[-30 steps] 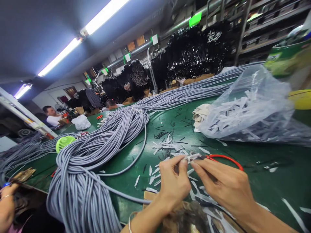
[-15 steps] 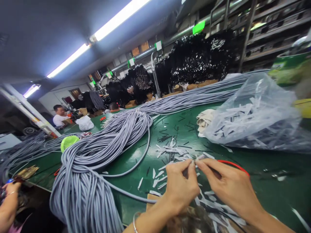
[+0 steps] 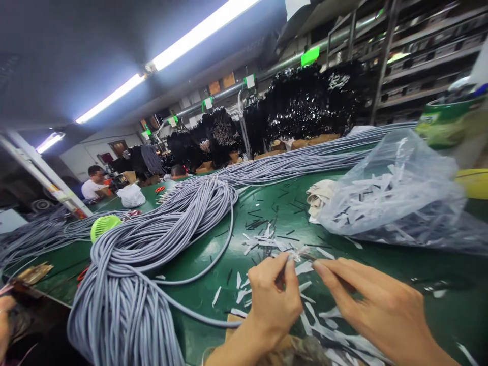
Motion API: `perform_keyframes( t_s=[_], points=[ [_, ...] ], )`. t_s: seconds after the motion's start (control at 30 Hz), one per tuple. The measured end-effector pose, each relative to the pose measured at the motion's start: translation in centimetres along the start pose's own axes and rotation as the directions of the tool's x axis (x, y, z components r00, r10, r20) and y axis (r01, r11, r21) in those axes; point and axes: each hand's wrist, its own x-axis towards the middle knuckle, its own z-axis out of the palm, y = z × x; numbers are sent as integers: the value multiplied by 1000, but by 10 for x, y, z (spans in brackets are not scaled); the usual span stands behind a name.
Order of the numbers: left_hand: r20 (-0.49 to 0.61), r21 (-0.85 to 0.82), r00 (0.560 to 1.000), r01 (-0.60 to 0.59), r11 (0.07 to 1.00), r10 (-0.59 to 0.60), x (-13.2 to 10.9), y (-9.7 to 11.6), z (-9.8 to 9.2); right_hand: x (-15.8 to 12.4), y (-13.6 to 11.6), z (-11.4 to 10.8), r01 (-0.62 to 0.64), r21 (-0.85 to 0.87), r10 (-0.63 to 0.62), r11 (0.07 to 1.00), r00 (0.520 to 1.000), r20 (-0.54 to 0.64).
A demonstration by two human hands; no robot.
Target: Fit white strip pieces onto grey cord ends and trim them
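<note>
Pale frayed piece: one (image 3: pixel 298 254), small and blurred, at the left fingertips, poking out past them toward the right hand.
Left hand: one (image 3: pixel 272 290), thumb and forefinger pinched together on that piece.
Right hand: one (image 3: pixel 375 292), thumb and forefinger close together, just beside the piece; I cannot tell whether anything is clamped between them.
Since half a second ago: the two sets of fingertips, nearly meeting then, have drawn apart; the red loop beyond the right hand has gone from sight.
Scraps: white strips (image 3: pixel 267 241) and black strips (image 3: pixel 255 223), too many to count, strewn over the green table (image 3: pixel 438 267).
Grey cables: one large coiled bundle (image 3: pixel 152 244), left of the hands; one loose strand (image 3: pixel 194 315) runs from it toward the left wrist.
Clear bag: one (image 3: pixel 396 198), holding white strips, beyond the right hand.
Cloth: one (image 3: pixel 320 198), crumpled against the bag.
Green slatted object: one (image 3: pixel 104 226), beside the bundle.
Co-workers: two (image 3: pixel 91 185) in the background, beyond the bundle.
</note>
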Motion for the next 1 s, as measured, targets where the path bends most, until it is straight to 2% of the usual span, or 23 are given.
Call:
perform_keyframes(
  t_s=[0.23,0.4,0.53,0.63,0.7,0.8,0.87,0.93,1.0],
  points=[
    [-27,36,997,-77,996,78,-1,1,0,1,-1,-4,44,-7,-44,999,999,8],
    [-16,45,998,-66,997,67,-1,1,1,3,-2,-8,32,-41,-32,999,999,6],
    [-26,48,997,-78,996,79,-2,1,1,2,-1,-6,25,-2,-25,1000,1000,18],
    [-13,54,996,-86,995,87,-2,-1,2,0,-2,-3,-41,74,39,996,999,29],
    [-2,59,994,-110,992,111,-4,-1,3,-1,-3,-1,-135,180,118,974,988,99],
    [-5,92,983,-181,979,183,-8,1,5,1,-4,0,-300,341,225,891,944,242],
    [7,100,979,-202,974,202,-10,2,7,0,-7,0,-315,380,240,870,942,233],
    [49,37,988,-147,988,145,-9,1,8,-6,-11,-1,-226,362,194,904,973,124],
    [122,-74,992,51,996,-42,-3,-4,9,-18,-18,-2,-122,340,109,932,992,57]
  ],
)
